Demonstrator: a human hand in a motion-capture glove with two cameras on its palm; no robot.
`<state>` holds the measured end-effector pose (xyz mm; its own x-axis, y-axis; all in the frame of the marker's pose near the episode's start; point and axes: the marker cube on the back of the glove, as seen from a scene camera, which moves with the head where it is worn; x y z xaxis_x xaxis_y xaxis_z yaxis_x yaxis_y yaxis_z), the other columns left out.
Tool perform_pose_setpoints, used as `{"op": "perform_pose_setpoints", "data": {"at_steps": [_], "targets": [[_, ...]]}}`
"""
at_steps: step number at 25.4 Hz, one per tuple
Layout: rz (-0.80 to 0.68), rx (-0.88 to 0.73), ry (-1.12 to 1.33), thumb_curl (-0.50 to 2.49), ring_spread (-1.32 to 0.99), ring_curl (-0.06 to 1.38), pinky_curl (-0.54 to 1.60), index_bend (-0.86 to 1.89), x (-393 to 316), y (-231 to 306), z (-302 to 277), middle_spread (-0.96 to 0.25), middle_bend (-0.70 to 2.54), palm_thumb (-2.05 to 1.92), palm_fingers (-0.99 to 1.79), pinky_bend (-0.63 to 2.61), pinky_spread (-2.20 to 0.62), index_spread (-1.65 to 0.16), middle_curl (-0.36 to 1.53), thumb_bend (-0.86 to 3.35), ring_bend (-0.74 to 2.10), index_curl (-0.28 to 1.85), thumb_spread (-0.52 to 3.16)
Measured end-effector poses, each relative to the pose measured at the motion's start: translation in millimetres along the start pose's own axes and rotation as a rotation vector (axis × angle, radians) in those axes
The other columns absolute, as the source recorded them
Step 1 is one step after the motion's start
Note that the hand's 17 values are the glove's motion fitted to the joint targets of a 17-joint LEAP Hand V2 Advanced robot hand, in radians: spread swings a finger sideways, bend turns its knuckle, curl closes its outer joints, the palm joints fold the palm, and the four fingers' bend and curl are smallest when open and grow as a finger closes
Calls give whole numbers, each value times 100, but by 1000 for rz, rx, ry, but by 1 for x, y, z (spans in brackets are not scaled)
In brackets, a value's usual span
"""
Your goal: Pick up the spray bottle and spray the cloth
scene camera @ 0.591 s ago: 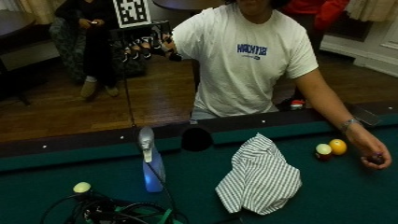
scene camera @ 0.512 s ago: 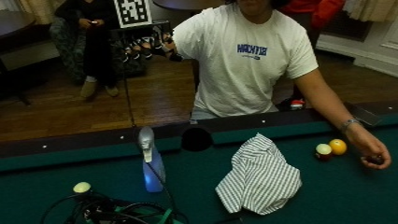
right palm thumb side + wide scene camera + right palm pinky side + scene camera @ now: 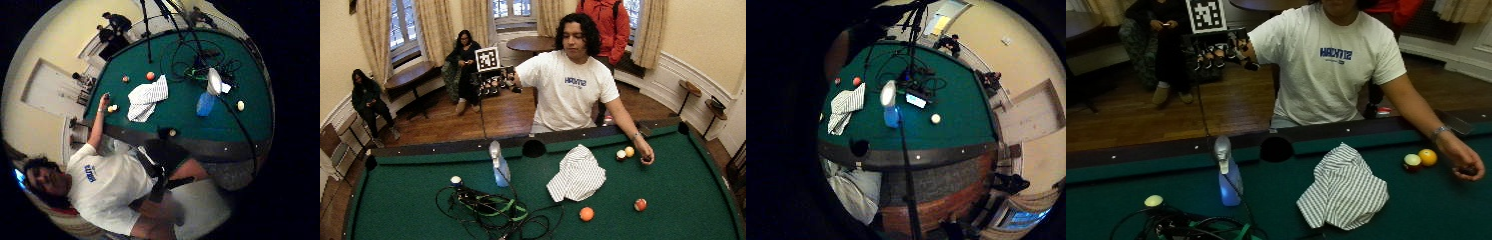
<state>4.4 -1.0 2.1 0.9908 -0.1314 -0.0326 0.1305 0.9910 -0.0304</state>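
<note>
while raised off the table, hands (image 3: 1220,50) (fingers relaxed) hold nothing.

Blue chest print on white T-shirt (image 3: 1329,65): blurred, possibly "HACKTIZ"; not surely readable.

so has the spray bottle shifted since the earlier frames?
No. The spray bottle stands at the same spot beside the side pocket, untouched.

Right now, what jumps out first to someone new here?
The gloved right hand raised at shoulder height, well off the pool table. On the green felt, a blue spray bottle stands upright by the near rail, with a striped cloth crumpled beside it, apart.
</note>
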Motion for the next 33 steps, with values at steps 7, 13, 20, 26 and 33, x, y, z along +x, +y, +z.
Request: {"op": "perform_pose_setpoints", "data": {"at_steps": [7, 13, 20, 26, 33], "targets": [[-20, 44, -31, 22, -3, 19, 26, 12, 15, 18, 30, -6, 29, 37, 23, 52, 23, -38, 22, 0, 34, 12, 86], [64, -17, -84, 24, -4, 21, 28, 11, 24, 48, 77, -6, 29, 39, 22, 53, 23, -39, 25, -2, 36, 13, 88], [96, -28, -174, 26, -5, 23, 30, 11, 38, 72, 117, -6, 28, 40, 21, 54, 23, -39, 27, -2, 38, 14, 90], [143, -47, -242, 28, -5, 24, 31, 11, 46, 86, 146, -7, 28, 40, 20, 54, 23, -39, 28, -3, 40, 15, 91], [175, -47, -340, 29, -6, 25, 32, 11, 46, 94, 174, -7, 28, 40, 20, 55, 23, -40, 29, -3, 41, 15, 91]]}}
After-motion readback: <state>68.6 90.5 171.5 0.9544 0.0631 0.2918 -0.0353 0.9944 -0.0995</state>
